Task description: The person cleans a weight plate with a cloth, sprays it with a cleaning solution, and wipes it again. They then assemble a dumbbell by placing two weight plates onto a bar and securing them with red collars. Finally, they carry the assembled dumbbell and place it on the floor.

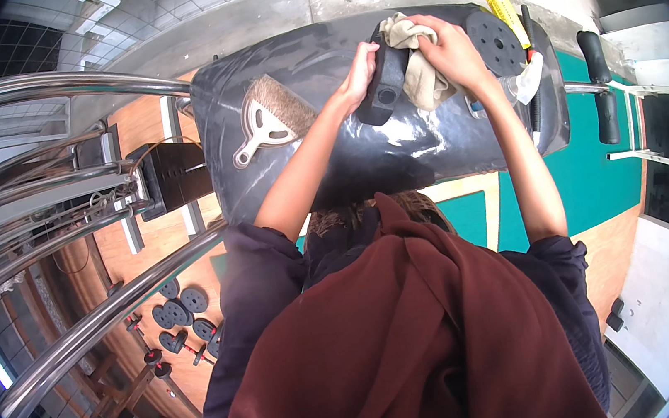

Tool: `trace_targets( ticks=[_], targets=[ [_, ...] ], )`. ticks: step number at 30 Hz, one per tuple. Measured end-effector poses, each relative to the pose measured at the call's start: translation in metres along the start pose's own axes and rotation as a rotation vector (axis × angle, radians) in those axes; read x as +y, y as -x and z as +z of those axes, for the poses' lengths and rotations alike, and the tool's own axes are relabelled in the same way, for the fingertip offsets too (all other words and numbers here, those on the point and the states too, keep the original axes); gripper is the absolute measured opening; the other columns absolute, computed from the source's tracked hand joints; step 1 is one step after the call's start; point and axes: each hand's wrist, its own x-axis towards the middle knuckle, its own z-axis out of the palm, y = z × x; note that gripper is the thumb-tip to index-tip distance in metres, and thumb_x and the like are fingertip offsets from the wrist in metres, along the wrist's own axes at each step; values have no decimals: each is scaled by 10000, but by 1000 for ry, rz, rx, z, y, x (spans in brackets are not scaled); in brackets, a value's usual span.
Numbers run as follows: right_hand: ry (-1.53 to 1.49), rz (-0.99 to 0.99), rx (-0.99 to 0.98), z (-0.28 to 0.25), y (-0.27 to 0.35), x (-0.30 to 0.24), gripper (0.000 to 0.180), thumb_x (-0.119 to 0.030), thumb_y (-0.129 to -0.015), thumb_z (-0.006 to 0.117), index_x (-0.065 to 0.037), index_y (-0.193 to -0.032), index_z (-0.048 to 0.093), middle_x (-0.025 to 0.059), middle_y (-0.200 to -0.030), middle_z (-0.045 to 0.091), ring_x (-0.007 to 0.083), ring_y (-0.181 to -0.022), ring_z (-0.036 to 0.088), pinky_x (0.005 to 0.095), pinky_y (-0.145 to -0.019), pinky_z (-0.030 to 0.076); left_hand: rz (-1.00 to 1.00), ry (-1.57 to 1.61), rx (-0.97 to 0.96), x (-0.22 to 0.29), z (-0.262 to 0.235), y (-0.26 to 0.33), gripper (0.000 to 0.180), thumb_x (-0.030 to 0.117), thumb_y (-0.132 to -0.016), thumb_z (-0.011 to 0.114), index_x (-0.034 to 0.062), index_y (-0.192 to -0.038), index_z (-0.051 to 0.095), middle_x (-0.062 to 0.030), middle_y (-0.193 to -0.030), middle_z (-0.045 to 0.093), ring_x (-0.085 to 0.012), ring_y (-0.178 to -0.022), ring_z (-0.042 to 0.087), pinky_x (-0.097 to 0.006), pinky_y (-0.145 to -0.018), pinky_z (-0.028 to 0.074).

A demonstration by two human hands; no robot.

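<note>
Gripping a black handle-shaped part point(383, 84) upright on the grey bench pad point(316, 61), left hand point(356, 77) steadied it; right hand point(448, 49) clutched a beige cloth point(418, 73) against it. Yellow tube point(506, 16) lay at the pad's far-right edge, scrub brush point(271, 116) left.

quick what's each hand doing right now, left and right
Left hand: closed around a black handle-shaped part, holding it up off the black padded bench.
Right hand: closed on a beige cloth, pressed against that part.

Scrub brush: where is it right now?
In the head view the scrub brush lies untouched on the left part of the black padded bench, left of the left hand gripping a black handle.
</note>
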Motion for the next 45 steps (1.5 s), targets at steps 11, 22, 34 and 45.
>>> trace_targets(
  ticks=[11,22,34,45],
  targets=[
    [288,-8,173,50,78,-29,618,91,-570,560,-164,-1133,576,99,-1205,492,318,-1076,436,382,-925,379,-129,200,47,4,-6,-49,704,301,-644,765,-32,-1156,414,-121,-1004,548,-185,-876,576,-332,-733,491],
    [164,-78,-84,93,150,2,650,52,-509,600,-192,-1111,572,27,-1208,491,276,-1054,450,378,-888,405,-188,-16,129,6,3,-61,1142,373,-578,775,-106,-1315,46,-202,-1131,466,-229,-964,541,-323,-738,492],
    [357,-40,-187,161,150,28,582,-3,-597,611,-169,-1150,545,53,-1233,468,260,-1038,456,367,-874,413,-176,-86,130,0,13,-65,1233,434,-560,754,-111,-1320,-49,-274,-1247,362,-286,-1099,460,-368,-838,446],
    [185,-109,-296,119,145,34,615,16,-577,591,-174,-1160,547,52,-1219,490,256,-1040,458,364,-891,400,-159,-49,123,4,13,-65,1178,393,-574,763,-110,-1297,-20,-239,-1147,428,-255,-964,536,-354,-711,501]
  ],
)
